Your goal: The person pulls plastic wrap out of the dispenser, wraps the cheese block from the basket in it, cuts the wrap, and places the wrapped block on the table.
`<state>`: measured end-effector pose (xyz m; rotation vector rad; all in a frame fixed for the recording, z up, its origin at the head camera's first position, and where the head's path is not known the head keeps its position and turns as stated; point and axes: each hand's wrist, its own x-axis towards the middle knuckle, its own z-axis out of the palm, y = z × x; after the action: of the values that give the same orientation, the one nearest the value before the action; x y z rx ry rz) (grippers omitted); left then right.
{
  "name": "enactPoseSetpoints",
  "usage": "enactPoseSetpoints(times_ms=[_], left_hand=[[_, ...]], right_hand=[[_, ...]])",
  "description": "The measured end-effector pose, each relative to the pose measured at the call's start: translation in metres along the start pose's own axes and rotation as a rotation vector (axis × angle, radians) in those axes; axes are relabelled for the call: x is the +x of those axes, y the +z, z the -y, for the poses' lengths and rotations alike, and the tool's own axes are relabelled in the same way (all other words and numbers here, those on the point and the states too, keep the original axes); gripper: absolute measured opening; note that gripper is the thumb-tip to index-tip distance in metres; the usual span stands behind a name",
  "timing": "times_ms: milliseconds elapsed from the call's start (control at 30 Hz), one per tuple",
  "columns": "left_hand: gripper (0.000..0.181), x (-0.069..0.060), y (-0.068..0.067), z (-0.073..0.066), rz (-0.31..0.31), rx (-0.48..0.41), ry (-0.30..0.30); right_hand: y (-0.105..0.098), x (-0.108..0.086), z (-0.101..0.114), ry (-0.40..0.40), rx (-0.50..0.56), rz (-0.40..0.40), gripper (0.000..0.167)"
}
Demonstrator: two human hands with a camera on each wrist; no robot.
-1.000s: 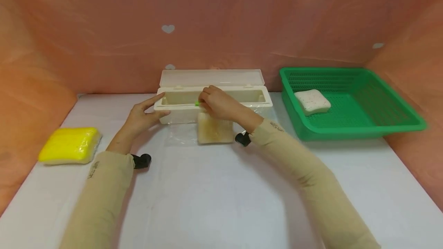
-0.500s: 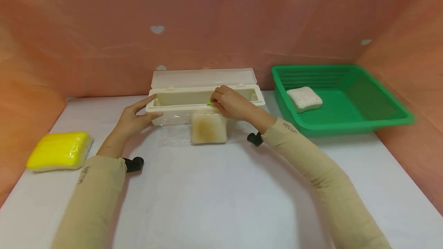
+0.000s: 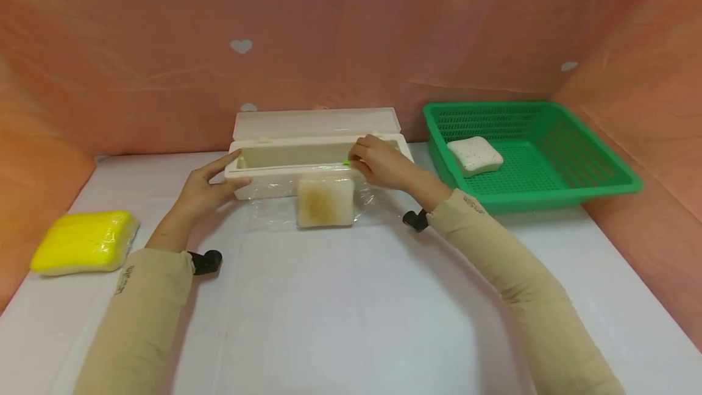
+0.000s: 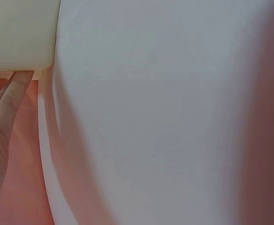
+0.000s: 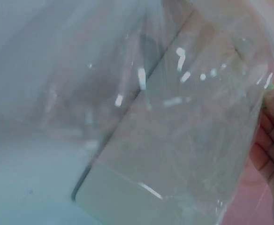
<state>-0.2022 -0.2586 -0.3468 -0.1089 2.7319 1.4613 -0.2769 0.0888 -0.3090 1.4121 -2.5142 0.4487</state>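
Note:
A long cream plastic wrap dispenser stands at the back of the table, its translucent lid tipped back. My left hand grips its left end, thumb at the front and a finger at the top corner. On the dispenser's front edge, right of the middle, my right hand pinches a small green slide cutter, mostly hidden by the fingers. Clear cling film hangs down the front onto the table. A toast-like slice of bread with a browned patch sits against the film there.
A green plastic basket at the right holds a white, speckled bread-shaped piece. A yellow-topped slice in shiny film lies at the left. Pink cloth stands behind the white table.
My right hand has slid rightward along the dispenser's front edge with the green cutter, leaving the bread slice fully in view. My left hand keeps its hold. The head view has shifted slightly.

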Motion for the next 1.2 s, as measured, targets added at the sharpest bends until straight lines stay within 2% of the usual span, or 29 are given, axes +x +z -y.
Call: enactPoseSetpoints(times_ms=[233, 600, 767, 933, 1200], left_hand=[[0.075, 0.000, 0.000, 0.001, 0.008, -0.014, -0.012], [0.074, -0.003, -0.002, 0.003, -0.014, 0.003, 0.012], [0.074, -0.002, 0.000, 0.002, -0.010, 0.006, 0.017], [0.074, 0.000, 0.003, 0.000, -0.004, -0.003, 0.017], [0.073, 0.001, 0.000, -0.001, 0.003, 0.008, 0.015]], right_hand=[[-0.006, -0.005, -0.002, 0.040, 0.002, 0.035, 0.011], [-0.019, -0.012, -0.010, 0.070, 0.023, 0.097, 0.012], [-0.027, -0.014, -0.012, 0.114, 0.041, 0.131, 0.011], [-0.035, -0.018, -0.017, 0.115, 0.028, 0.172, 0.009], [-0.049, -0.036, -0.034, 0.170, -0.019, 0.203, 0.007]])
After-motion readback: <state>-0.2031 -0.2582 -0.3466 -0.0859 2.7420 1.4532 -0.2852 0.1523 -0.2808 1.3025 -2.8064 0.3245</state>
